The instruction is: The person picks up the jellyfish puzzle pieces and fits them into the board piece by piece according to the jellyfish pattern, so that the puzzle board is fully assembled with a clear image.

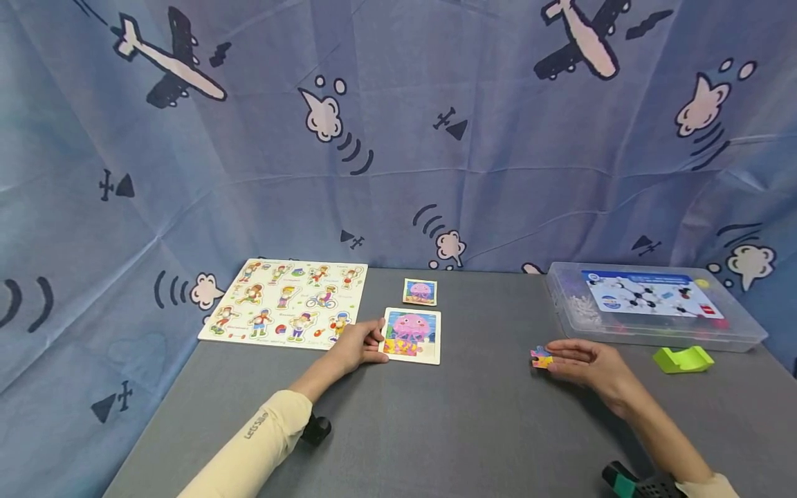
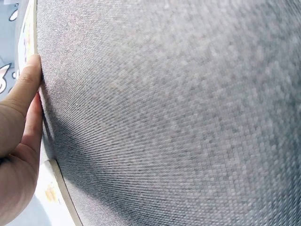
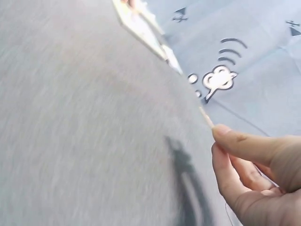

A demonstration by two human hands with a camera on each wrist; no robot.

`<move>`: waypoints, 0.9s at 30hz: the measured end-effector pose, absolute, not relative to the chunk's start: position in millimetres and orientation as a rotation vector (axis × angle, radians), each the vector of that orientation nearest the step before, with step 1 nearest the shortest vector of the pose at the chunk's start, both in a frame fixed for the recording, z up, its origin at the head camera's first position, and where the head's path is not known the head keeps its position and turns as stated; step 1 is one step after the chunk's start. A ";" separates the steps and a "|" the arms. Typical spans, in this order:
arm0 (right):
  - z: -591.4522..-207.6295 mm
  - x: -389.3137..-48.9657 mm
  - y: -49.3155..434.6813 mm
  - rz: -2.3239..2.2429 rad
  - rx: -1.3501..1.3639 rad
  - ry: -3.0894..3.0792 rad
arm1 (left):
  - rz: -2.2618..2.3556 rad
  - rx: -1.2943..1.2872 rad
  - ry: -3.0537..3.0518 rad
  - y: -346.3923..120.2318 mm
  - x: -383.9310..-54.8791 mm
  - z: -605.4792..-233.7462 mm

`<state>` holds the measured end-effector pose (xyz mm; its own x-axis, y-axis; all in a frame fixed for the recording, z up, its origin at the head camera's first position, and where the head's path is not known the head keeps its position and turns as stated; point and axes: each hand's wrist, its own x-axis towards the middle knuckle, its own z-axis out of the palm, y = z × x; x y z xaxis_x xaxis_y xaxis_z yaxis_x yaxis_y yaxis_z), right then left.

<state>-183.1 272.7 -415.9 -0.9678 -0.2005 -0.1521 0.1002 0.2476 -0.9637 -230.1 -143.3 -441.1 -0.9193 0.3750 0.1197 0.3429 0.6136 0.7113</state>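
My left hand holds the left edge of a small jigsaw puzzle board with a pink jellyfish picture. A gap shows at the picture's lower right. Thumb and fingertips meet that edge in the left wrist view too, where the board is seen nearly side-on. To the right, my right hand pinches a blue, orange and yellow jigsaw piece between thumb and fingers. The right wrist view shows this piece as a thin pale edge, over the table beside the hand's shadow.
Behind the puzzle lies a small jellyfish picture card. A large wooden board of sports figures is at the left. The back right holds a clear plastic case, with a lime-green curved block in front. A patterned blue curtain hangs behind.
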 end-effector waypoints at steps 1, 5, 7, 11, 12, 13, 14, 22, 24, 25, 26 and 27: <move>-415.2 -183.1 271.2 -1.805 -0.084 2.254 | 1.212 0.623 2.786 -143.2 -230.1 -441.1; -414.4 -183.7 264.9 -1.870 -0.052 2.157 | 1.201 0.622 2.787 -143.2 -230.9 -440.8; -414.8 -184.4 261.0 -1.887 -0.038 2.127 | 1.198 0.614 2.785 -143.5 -231.2 -440.7; -415.5 -187.6 252.3 -1.904 -0.029 2.093 | 1.195 0.621 2.784 -144.1 -231.5 -440.8; -415.4 -188.5 249.7 -1.916 -0.024 2.075 | 1.199 0.624 2.782 -144.1 -231.4 -440.6; -415.2 -189.4 247.0 -1.934 -0.017 2.048 | 1.202 0.627 2.780 -144.1 -231.3 -440.5; -415.3 -190.1 244.6 -1.946 -0.018 2.032 | 1.205 0.628 2.778 -144.0 -231.1 -440.3; -415.7 -193.8 222.4 -1.994 -0.020 1.997 | 1.211 0.613 2.773 -142.9 -230.0 -439.2; -417.1 -195.6 216.8 -2.007 -0.019 1.984 | 1.214 0.604 2.773 -142.4 -229.7 -439.1; -417.8 -196.4 213.8 -2.016 -0.014 1.976 | 1.213 0.602 2.776 -142.3 -229.5 -439.1; -418.9 -197.4 211.0 -2.023 -0.011 1.974 | 1.212 0.609 2.781 -142.3 -229.3 -439.3; -419.9 -198.2 208.2 -2.026 -0.013 1.972 | 1.213 0.610 2.781 -142.2 -229.0 -439.1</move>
<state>-198.2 208.2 -419.9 -0.9510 -0.2280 -0.2089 0.2151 -0.0023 -0.9766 -229.0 -142.2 -439.1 -0.9213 0.3723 0.1123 0.3357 0.6154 0.7132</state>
